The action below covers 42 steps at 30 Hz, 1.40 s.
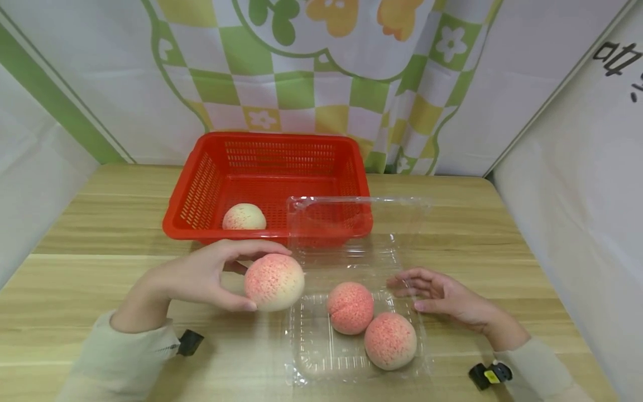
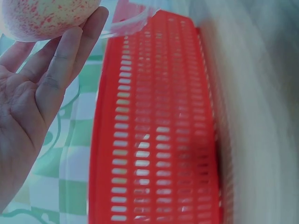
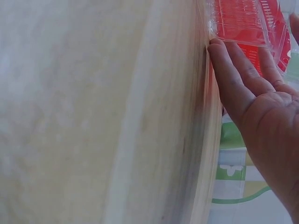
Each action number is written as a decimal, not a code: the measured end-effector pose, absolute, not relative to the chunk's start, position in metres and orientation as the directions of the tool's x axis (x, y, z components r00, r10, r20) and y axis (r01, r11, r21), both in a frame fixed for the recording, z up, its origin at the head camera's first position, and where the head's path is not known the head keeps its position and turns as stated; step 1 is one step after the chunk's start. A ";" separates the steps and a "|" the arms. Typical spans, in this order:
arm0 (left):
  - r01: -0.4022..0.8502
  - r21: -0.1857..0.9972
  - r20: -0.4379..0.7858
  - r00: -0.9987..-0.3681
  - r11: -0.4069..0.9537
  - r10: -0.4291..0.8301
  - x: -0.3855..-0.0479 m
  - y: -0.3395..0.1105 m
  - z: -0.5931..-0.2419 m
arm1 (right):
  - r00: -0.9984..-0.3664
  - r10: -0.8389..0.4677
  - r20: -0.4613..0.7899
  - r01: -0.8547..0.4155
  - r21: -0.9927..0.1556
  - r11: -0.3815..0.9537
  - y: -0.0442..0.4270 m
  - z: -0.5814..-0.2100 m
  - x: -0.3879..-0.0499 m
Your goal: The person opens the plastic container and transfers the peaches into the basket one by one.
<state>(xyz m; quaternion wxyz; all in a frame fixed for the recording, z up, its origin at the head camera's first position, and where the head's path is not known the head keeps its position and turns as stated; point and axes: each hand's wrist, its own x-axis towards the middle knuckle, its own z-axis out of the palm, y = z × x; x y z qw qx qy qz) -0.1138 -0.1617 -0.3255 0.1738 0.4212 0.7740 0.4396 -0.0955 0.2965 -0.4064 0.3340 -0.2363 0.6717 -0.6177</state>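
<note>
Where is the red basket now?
In the head view, the red basket stands left of centre at the back of the table, partly behind the raised clear lid.

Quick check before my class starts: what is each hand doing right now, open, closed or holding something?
Left hand: holding a pink-and-cream ball.
Right hand: open, beside the clear plastic container.

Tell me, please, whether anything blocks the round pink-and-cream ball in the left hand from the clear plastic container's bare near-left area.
At most, the low left rim of the container intervenes; nothing else visible blocks the ball. Two round pink balls sit farther right.
</note>
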 end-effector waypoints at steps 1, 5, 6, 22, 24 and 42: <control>0.503 0.823 0.107 -0.591 0.262 0.800 -0.114 -0.164 -0.324 | -0.665 -0.730 -0.156 0.095 -0.988 0.124 0.296 -0.406 -0.096; 0.525 0.811 0.137 -0.600 0.259 0.788 -0.116 -0.172 -0.321 | -0.663 -0.734 -0.150 0.094 -0.989 0.116 0.297 -0.405 -0.096; 0.527 0.810 0.142 -0.602 0.258 0.785 -0.117 -0.173 -0.321 | -0.663 -0.734 -0.149 0.095 -0.989 0.116 0.297 -0.405 -0.096; 0.514 0.837 0.223 -0.635 0.188 0.740 -0.135 -0.193 -0.309 | -0.654 -0.744 -0.137 0.101 -0.990 0.094 0.298 -0.408 -0.096; 0.513 0.838 0.235 -0.648 0.187 0.725 -0.137 -0.195 -0.308 | -0.653 -0.745 -0.136 0.100 -0.991 0.093 0.298 -0.408 -0.096; 0.388 0.852 0.156 -0.828 0.351 0.539 -0.174 -0.185 -0.315 | -0.639 -0.761 -0.113 0.095 -0.993 0.067 0.298 -0.408 -0.097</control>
